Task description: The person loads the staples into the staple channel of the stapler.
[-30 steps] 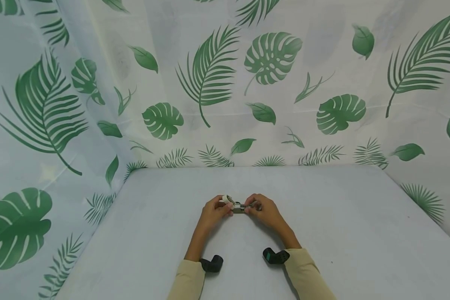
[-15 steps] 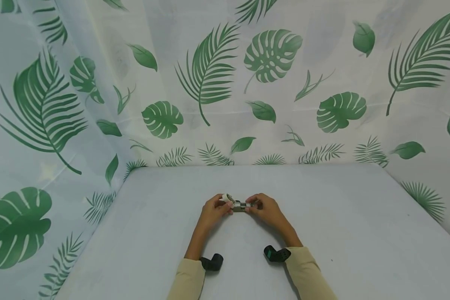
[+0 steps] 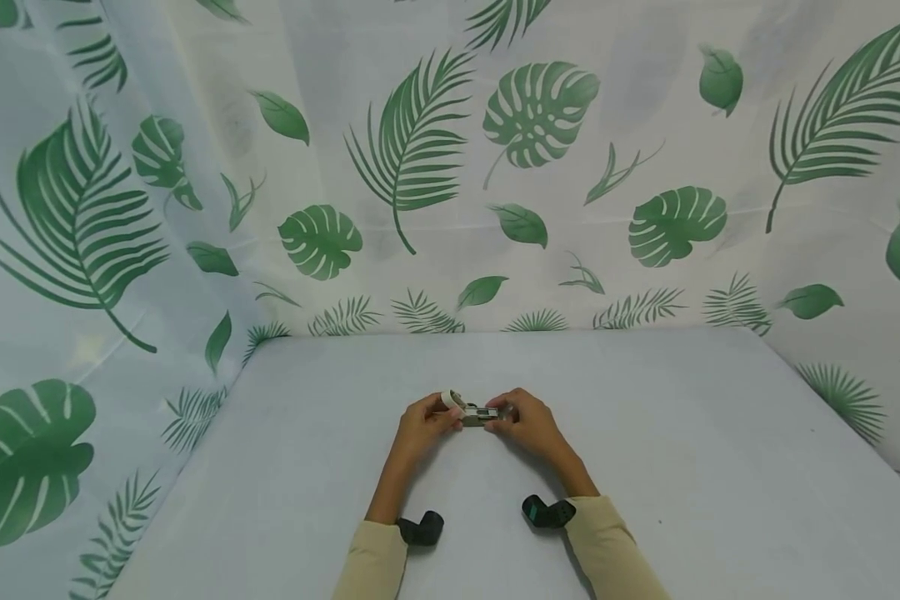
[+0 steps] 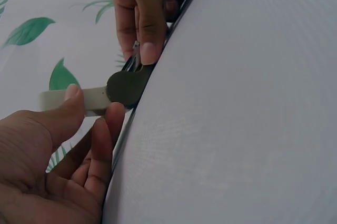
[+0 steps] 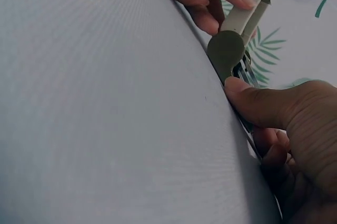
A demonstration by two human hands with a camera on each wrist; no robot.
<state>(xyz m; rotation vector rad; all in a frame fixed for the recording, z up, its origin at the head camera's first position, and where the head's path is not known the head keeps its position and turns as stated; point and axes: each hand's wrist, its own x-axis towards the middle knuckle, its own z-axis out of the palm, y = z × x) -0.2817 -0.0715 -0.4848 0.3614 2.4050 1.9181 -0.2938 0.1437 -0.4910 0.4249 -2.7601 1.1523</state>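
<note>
A small stapler (image 3: 478, 415) with an olive base and a cream top cover (image 4: 92, 99) is held low over the table between both hands. Its cover is swung up, and the metal staple channel (image 5: 247, 71) shows. My left hand (image 3: 422, 427) pinches the raised cover and the hinge end between thumb and fingers. At the other end, my right hand (image 3: 527, 423) grips the olive base, thumb on the near side and fingers curled behind. Those fingers hide the stapler's front tip. Whether staples lie in the channel is too small to tell.
A white-covered table (image 3: 330, 467) spreads around the hands. Leaf-printed curtains (image 3: 450, 275) stand behind it and along its sides. A black wrist camera (image 3: 422, 529) sits on the left wrist and another dark camera (image 3: 547, 512) on the right.
My right fingers have shifted slightly off the metal channel toward the stapler's front end, so more of the channel shows. The left hand keeps its hold on the raised cover.
</note>
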